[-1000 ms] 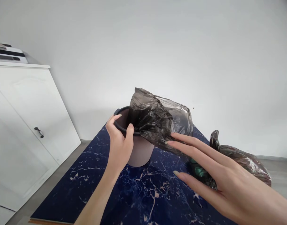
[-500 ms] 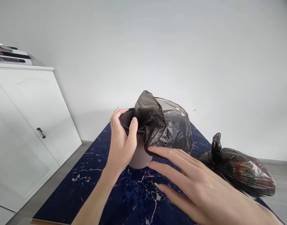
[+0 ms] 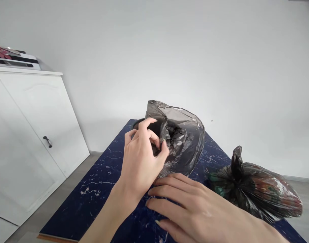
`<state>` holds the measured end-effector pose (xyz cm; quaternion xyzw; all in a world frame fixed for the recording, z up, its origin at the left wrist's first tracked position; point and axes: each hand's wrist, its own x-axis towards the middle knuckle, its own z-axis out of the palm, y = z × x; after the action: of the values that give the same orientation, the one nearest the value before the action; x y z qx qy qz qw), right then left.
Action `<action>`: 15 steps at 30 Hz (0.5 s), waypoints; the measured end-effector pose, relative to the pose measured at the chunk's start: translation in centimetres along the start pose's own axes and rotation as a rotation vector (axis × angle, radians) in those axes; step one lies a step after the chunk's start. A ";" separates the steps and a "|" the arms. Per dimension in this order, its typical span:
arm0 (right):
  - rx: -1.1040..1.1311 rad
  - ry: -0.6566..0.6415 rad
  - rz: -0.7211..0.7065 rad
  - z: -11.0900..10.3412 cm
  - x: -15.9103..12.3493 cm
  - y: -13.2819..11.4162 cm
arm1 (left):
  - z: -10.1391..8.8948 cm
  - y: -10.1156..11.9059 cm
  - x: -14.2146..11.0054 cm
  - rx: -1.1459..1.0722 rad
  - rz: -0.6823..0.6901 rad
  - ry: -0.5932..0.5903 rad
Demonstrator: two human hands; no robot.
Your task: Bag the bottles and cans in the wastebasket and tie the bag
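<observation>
A small round bin (image 3: 137, 123) stands on a dark blue marbled tabletop (image 3: 98, 189), mostly hidden behind my hand, with a thin black plastic bag (image 3: 184, 141) draped in and over it. My left hand (image 3: 141, 162) is in front of the bin, its thumb and fingers pinched on a crumpled edge of the bag near the rim. My right hand (image 3: 194, 212) lies lower, fingers stretched out and pointing left, fingertips at the bag's lower edge by the bin's base. It holds nothing.
A knotted, filled black bag (image 3: 255, 189) lies on the table to the right. A white cabinet (image 3: 25, 141) with a dark handle stands at the left, flat items stacked on top. A plain white wall rises behind.
My left hand left its grip on the bin rim and now pinches the bag's edge. My right hand slid left and down along the bag to the bin's base.
</observation>
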<state>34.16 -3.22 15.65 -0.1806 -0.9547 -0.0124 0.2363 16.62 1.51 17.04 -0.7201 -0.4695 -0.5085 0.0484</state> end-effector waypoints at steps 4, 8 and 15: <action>0.073 0.015 0.025 -1.6 0.1 -0.2 | -1.0 -0.7 -0.4 -0.100 -0.146 0.066; 0.141 0.095 0.114 -3.4 0.1 1.0 | -2.3 -1.9 -1.3 -0.133 -0.296 0.185; 0.068 0.309 0.301 -3.4 0.5 6.6 | -3.1 -7.4 -2.6 -0.084 -0.586 0.112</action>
<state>37.59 2.77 18.47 -0.3088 -0.8692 0.0279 0.3852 9.01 2.31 13.53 -0.5263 -0.6324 -0.5588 -0.1043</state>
